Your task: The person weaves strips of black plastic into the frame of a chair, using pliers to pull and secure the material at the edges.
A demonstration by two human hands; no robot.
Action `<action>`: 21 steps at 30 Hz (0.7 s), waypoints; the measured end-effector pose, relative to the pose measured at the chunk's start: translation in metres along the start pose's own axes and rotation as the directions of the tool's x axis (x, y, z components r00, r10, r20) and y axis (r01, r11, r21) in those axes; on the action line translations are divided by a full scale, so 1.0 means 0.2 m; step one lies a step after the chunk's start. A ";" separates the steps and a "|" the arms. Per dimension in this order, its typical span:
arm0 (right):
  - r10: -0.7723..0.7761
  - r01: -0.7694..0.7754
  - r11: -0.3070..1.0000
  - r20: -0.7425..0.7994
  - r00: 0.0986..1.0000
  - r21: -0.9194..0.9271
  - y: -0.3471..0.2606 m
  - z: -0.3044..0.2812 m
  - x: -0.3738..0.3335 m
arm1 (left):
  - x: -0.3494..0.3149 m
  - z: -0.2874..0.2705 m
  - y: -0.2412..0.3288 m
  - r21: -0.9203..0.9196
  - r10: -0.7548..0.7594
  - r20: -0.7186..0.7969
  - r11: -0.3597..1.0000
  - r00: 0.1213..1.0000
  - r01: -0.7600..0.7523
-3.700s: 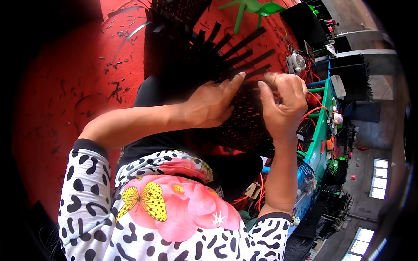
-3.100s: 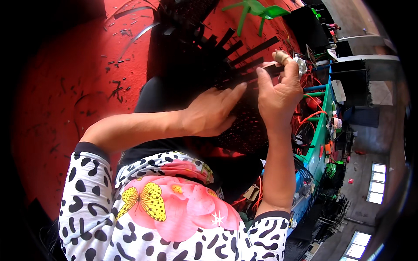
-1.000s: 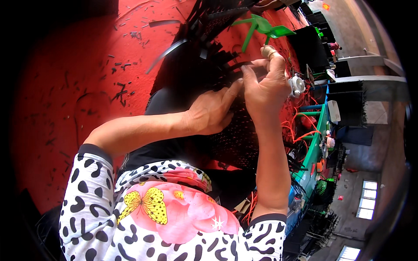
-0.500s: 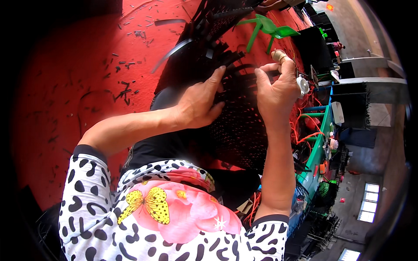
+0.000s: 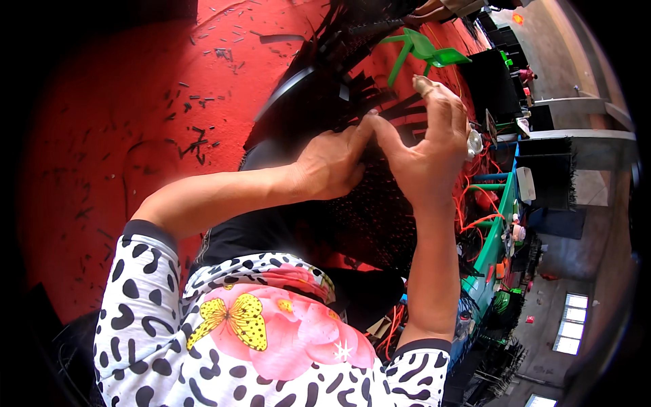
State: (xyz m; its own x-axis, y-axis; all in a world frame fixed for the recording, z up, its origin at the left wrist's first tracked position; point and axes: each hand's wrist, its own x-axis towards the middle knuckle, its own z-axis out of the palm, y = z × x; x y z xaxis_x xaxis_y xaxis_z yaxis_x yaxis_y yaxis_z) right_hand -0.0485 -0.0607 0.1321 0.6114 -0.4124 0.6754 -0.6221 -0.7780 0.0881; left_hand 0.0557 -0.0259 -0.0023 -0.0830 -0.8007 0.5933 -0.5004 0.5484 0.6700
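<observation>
A dark woven piece of black strips [image 5: 380,224] with small gaps in its weave lies over my lap, its loose strip ends [image 5: 359,88] sticking up at the far side. Over it, my left hand [image 5: 332,159] has its fingers curled inward and the index finger reaching right; what they hold is lost against the black. My right hand [image 5: 427,146] is raised just right of it, thumb and fingers spread apart. The right thumb tip meets the left index tip. Black strips pass behind the right hand's gap.
Scattered black offcuts [image 5: 196,146] lie on the red floor [image 5: 95,169] to the left. A green plastic chair [image 5: 424,49] stands beyond my hands. On the right are a green-edged bench [image 5: 498,237], orange cords [image 5: 468,217] and a small white fan [image 5: 474,142]. A person's arm shows at the top.
My left hand has moved right and its fingers have drawn in. The right thumb has come left to meet it, while the right hand's other fingers have lifted and spread.
</observation>
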 end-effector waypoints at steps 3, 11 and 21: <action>0.007 -0.007 1.000 0.013 1.000 -0.003 -0.02 0.05 0.04 | 0.00 -0.01 0.01 0.010 0.019 0.015 1.000 1.000 -0.019; 0.128 -0.130 0.991 0.069 0.989 0.030 0.00 0.05 0.05 | -0.01 -0.07 0.03 -0.030 -0.075 0.116 0.996 0.990 0.079; 0.157 -0.162 0.986 0.088 0.984 0.048 0.04 0.05 0.03 | -0.04 -0.10 -0.08 -0.128 -0.080 -0.109 0.990 0.991 0.066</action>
State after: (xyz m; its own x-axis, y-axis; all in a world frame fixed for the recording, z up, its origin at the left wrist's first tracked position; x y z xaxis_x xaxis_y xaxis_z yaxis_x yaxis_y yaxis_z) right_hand -0.0445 -0.0736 0.1306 0.5465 -0.5699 0.6137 -0.6889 -0.7226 -0.0574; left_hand 0.0819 -0.0237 -0.0097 0.0516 -0.8108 0.5830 -0.3905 0.5210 0.7590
